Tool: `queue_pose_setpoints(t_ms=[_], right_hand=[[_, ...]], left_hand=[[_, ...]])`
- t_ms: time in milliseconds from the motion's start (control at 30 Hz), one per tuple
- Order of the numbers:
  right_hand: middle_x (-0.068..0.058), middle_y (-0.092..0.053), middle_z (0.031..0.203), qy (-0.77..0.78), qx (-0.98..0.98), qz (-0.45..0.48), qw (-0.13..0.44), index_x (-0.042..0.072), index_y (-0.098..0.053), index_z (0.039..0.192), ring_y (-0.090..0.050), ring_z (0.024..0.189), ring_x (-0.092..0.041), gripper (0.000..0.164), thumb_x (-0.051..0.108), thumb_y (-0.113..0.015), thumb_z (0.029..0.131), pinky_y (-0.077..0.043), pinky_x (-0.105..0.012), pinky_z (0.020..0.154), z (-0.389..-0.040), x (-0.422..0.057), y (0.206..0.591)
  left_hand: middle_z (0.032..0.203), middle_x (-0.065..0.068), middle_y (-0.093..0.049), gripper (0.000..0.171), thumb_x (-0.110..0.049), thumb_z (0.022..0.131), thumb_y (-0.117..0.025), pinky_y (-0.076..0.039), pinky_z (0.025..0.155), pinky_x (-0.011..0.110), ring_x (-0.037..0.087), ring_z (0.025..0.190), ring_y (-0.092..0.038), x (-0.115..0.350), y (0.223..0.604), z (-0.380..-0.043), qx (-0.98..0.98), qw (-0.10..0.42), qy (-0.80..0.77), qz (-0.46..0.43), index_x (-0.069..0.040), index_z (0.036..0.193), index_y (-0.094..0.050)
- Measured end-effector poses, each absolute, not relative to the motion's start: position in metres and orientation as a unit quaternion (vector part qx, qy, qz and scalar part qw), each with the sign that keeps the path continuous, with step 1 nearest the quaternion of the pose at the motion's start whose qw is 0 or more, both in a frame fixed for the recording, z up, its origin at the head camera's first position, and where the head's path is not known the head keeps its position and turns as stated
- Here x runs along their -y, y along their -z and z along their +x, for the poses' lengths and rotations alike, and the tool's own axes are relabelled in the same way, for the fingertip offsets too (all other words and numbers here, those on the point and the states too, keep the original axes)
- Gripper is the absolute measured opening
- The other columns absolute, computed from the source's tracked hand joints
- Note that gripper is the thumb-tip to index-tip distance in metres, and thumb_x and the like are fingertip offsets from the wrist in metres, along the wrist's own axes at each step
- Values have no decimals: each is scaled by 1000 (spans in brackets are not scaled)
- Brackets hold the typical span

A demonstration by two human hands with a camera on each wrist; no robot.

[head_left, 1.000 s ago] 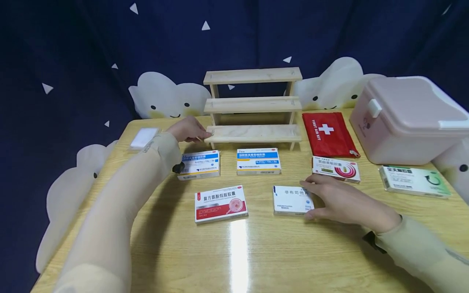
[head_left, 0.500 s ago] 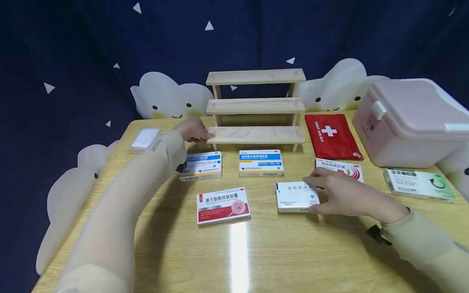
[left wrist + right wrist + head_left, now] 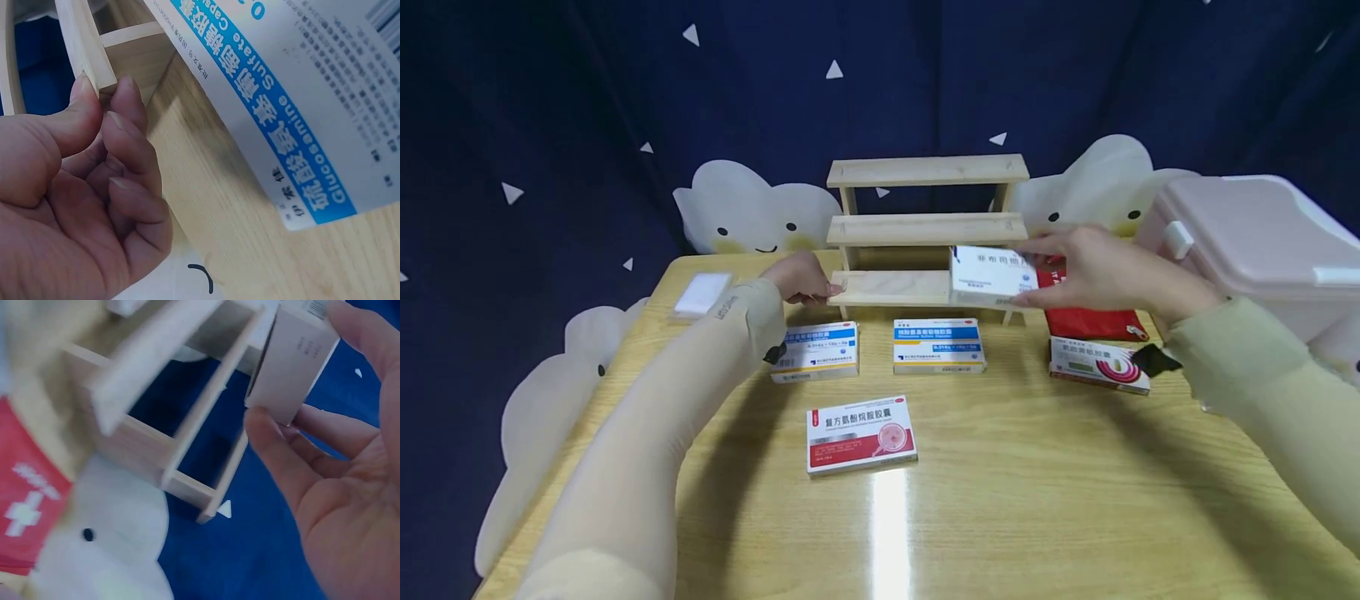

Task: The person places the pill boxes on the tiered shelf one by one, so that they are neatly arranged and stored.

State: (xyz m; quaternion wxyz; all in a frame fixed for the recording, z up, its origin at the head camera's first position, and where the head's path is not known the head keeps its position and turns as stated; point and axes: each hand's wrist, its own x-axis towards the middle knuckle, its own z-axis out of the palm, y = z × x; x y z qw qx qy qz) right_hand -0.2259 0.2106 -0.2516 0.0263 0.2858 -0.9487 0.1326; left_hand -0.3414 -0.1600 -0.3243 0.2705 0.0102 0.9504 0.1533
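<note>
My right hand (image 3: pixel 1093 268) grips a white medicine box (image 3: pixel 987 271) by its right end, raised in front of the right part of the wooden step rack (image 3: pixel 891 287). In the right wrist view, thumb and fingers hold the box (image 3: pixel 290 365) by its edges, with the rack's steps behind. My left hand (image 3: pixel 801 277) pinches the left end of the lowest step; the left wrist view shows thumb on top and curled fingers below that board (image 3: pixel 87 53). Just below the left hand lies a blue-and-white glucosamine capsule box (image 3: pixel 820 350), partly covered by the sleeve.
A second blue-and-white box (image 3: pixel 938 346) lies before the rack, and a red-and-white box (image 3: pixel 861 435) nearer. To the right are a pink-patterned box (image 3: pixel 1097 363), a red first aid pouch (image 3: pixel 1097 323) and a pink lidded bin (image 3: pixel 1247 233). A white item (image 3: pixel 702 294) lies far left.
My right hand has lifted the white medicine box off the table and carried it forward to the rack's lowest step. The left hand has stayed on the rack. The view has tilted slightly up.
</note>
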Motion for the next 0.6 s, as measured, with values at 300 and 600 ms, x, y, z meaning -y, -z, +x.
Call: queue_pose_setpoints(t_ms=[300,600], right_hand=[[-6,-56,114,-187,949,254,-18,11,-46,135,-51,90,-20,84,58,-69,70,-46,-31,77,-323,-146,206],[-6,-61,111,-165,947,270,-47,6,-44,136,-55,84,-16,77,48,-70,77,-45,-26,70,-385,-92,198]], left_hand=[[63,4,-57,47,-45,89,-55,-31,44,23,9,45,-37,164,334,-338,-949,273,-154,32,-1,85,-70],[55,1,-49,49,-47,87,-57,-27,42,24,10,43,-34,159,336,-328,-949,271,-160,18,1,84,-69]])
